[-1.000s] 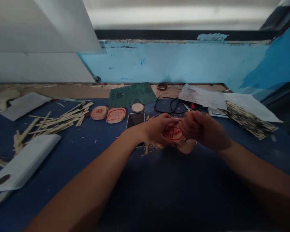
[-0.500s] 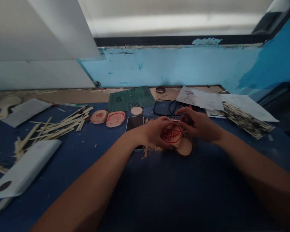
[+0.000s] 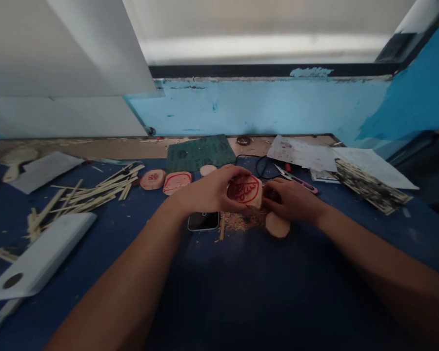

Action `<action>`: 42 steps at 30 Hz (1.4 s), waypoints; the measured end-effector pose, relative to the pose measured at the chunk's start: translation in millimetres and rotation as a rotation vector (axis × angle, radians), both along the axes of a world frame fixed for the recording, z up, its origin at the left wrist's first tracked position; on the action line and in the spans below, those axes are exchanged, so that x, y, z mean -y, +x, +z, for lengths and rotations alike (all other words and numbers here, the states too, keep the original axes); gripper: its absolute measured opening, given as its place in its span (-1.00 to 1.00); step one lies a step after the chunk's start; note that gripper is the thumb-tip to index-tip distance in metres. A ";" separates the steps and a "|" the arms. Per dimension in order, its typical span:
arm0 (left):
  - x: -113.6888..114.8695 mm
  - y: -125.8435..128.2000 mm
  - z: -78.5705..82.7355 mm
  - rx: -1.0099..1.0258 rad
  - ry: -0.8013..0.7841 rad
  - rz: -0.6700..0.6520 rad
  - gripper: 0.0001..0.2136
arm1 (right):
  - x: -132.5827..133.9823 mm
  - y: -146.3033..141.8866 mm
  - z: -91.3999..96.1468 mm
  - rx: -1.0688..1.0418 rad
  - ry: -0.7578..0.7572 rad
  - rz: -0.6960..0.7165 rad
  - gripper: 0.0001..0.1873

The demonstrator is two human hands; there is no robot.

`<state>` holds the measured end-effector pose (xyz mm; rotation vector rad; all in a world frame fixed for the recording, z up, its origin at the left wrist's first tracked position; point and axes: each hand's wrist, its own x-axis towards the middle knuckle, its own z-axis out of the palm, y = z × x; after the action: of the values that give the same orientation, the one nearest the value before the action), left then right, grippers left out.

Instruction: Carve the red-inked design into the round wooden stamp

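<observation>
My left hand grips a wooden block by its edges, thumb below and fingers above. The block's face carries a red outline and a leaf-like pattern, turned toward me. Close to its right side is my right hand, fingers curled around a dark rounded thing whose kind I cannot make out. Below that hand lies a plain round wood slice. Wood shavings spread on the blue table under the block. A phone rests partly behind my left wrist.
Two red-marked wood pieces, one round and one squarish, sit left of my hand. Green sandpaper, a black cord, a pink-handled cutter, wood sticks and a white power strip lie around.
My left hand has moved the block up and left, tilting its face more toward me. My right hand has lowered and drawn apart from it, uncovering the pink-handled cutter.
</observation>
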<state>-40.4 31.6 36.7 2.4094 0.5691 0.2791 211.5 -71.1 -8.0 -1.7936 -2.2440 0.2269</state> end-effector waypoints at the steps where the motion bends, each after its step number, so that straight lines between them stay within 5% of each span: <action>1: 1.5 1.0 -0.4 0.004 -0.002 -0.012 -0.23 | -0.5 -1.1 0.5 -0.015 -0.010 -0.005 -0.80; 6: 14.4 12.7 -4.5 -0.040 -0.014 -0.071 -0.24 | -2.2 5.6 9.4 -0.241 -0.075 -0.102 -0.70; 13: 27.9 29.4 -15.9 -0.126 0.033 -0.079 -0.28 | 8.1 14.9 32.0 -0.883 -0.155 -0.160 -0.69; 20: 30.5 34.0 -25.7 -0.102 0.039 -0.097 -0.33 | 17.2 3.4 31.5 -1.349 -0.307 -0.083 -0.75; 30: 28.0 33.6 -27.0 -0.104 0.037 -0.105 -0.34 | 18.8 -6.0 28.3 -1.219 -0.160 -0.004 -0.75; 38: 28.1 34.6 -28.8 -0.113 0.039 -0.098 -0.18 | 28.4 -6.3 39.5 -0.727 0.310 0.055 -0.67; 42: 29.2 33.8 -27.7 -0.122 -0.005 -0.090 -0.12 | 37.7 -16.0 43.9 -0.828 0.376 -0.017 -0.65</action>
<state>-6.6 2.4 9.0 2.4515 0.5122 0.0927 195.5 -108.9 35.9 -1.2035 -1.5492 0.4180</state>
